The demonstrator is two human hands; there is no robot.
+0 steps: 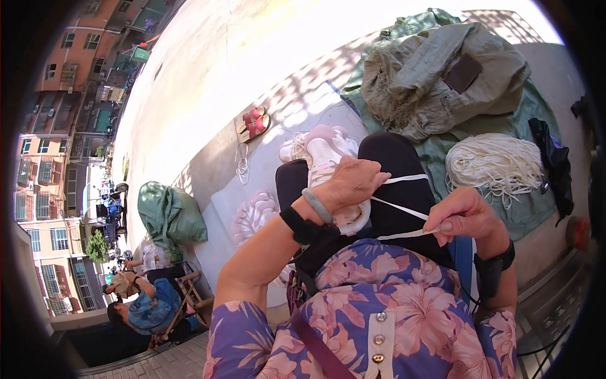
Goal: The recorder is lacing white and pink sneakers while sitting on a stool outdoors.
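Observation:
A white and pink sneaker [323, 153] lies across my lap, its toe pointing away from me and its middle partly hidden by my left hand. My left hand [353, 181] is closed over the sneaker, with a white shoelace [402, 209] coming out at its fingers. Out to the right, my right hand [463, 215] pinches the same lace between thumb and fingers. Strands of it run taut between the two hands above my dark trousers. Whether my left fingers also grip the shoe's edge is hidden.
Several more sneakers [255, 218] lie on a pale sheet to the left. A bundle of white laces [495, 165] rests on green cloth at right, near a beige sack [442, 76]. Red sandals [254, 124] stand ahead. Another person [148, 309] sits at lower left beside a green sack [169, 215].

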